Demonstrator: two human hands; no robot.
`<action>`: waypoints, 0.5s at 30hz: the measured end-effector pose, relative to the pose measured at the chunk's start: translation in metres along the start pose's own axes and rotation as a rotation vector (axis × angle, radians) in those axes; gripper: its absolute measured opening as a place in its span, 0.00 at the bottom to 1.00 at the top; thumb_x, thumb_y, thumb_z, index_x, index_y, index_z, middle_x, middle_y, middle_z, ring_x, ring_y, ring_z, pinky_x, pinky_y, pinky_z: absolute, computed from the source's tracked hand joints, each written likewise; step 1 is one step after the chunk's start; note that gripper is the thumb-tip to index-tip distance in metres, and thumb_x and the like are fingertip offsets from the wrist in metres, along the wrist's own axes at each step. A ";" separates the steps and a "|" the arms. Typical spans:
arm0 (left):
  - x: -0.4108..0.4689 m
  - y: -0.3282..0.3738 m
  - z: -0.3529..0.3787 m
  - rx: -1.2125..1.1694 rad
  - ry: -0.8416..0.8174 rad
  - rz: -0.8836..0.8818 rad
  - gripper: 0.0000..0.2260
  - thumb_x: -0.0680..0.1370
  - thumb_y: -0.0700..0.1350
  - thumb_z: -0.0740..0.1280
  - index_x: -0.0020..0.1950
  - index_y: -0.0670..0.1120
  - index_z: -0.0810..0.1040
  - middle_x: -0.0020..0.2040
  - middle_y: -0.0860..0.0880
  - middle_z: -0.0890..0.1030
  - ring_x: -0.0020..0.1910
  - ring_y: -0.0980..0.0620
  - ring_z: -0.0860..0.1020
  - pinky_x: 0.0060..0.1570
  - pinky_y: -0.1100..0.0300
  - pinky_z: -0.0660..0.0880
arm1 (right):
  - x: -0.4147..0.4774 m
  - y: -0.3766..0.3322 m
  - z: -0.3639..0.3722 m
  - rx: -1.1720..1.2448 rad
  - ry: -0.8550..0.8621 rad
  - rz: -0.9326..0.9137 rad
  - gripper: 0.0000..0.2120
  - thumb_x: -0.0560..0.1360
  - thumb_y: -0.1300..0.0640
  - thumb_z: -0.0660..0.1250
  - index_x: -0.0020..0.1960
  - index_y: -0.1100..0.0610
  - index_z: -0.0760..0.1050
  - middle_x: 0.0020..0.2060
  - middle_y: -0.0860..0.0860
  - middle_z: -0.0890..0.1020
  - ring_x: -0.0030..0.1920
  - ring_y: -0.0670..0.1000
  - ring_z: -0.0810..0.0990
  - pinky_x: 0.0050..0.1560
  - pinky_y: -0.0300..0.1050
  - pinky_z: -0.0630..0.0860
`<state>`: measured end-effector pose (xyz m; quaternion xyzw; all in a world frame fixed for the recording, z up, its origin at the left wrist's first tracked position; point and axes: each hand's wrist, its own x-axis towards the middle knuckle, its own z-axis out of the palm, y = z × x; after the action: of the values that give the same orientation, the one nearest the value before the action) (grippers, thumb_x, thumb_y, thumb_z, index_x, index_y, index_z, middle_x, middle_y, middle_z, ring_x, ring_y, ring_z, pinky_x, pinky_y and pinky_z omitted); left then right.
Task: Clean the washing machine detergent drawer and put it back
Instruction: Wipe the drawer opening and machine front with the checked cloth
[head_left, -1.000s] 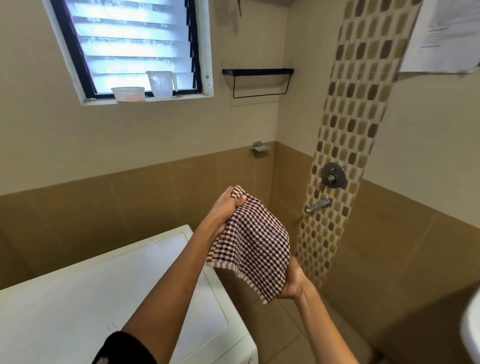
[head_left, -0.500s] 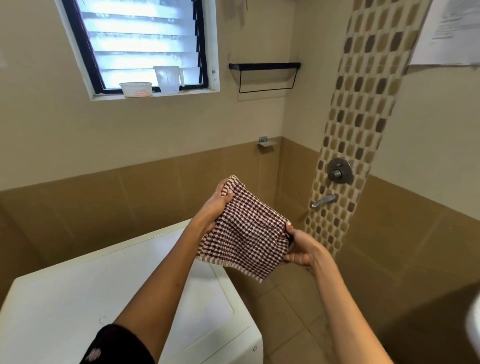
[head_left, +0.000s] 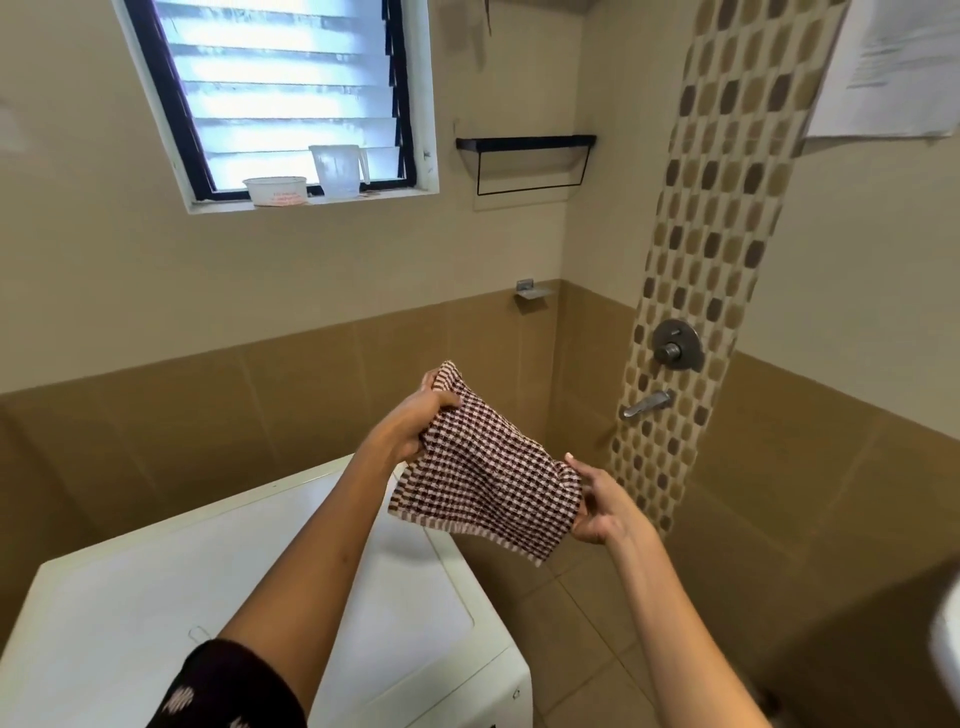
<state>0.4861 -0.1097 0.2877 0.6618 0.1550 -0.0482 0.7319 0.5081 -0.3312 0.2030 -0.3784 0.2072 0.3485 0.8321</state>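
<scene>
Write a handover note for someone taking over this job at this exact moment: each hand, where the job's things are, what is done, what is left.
Left hand: grips the top corner of the checked cloth.
Right hand: pinches the cloth's lower right edge.
Cloth: stretched between the hands in the air, over the right edge of the white washing machine.
Detergent drawer: not in view.
Done: cannot tell from this view whether the drawer has been cleaned.
Left: find the drawer, wipe it if needed, and slide it back into the machine.
</scene>
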 end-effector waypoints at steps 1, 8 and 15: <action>-0.002 0.001 -0.003 0.043 -0.005 -0.013 0.20 0.77 0.33 0.59 0.65 0.51 0.63 0.53 0.41 0.74 0.41 0.48 0.76 0.31 0.61 0.79 | -0.003 -0.002 0.000 0.006 -0.001 -0.030 0.10 0.75 0.56 0.65 0.39 0.63 0.74 0.24 0.54 0.79 0.19 0.50 0.77 0.18 0.37 0.72; 0.012 -0.010 -0.030 0.253 0.205 -0.084 0.02 0.75 0.29 0.64 0.43 0.34 0.76 0.45 0.39 0.77 0.41 0.48 0.76 0.47 0.57 0.74 | -0.001 -0.017 0.000 -0.249 0.131 -0.120 0.06 0.76 0.66 0.62 0.43 0.69 0.74 0.34 0.60 0.80 0.25 0.53 0.82 0.25 0.44 0.80; 0.005 -0.023 -0.038 0.106 0.225 -0.220 0.05 0.74 0.32 0.67 0.48 0.32 0.76 0.45 0.41 0.78 0.44 0.48 0.77 0.48 0.58 0.78 | -0.011 -0.027 0.008 -0.677 0.354 -0.343 0.07 0.73 0.63 0.69 0.44 0.68 0.75 0.37 0.56 0.79 0.33 0.50 0.78 0.32 0.40 0.77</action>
<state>0.4780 -0.0748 0.2612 0.6799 0.3046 -0.0620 0.6642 0.5214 -0.3424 0.2281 -0.7137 0.1548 0.1830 0.6582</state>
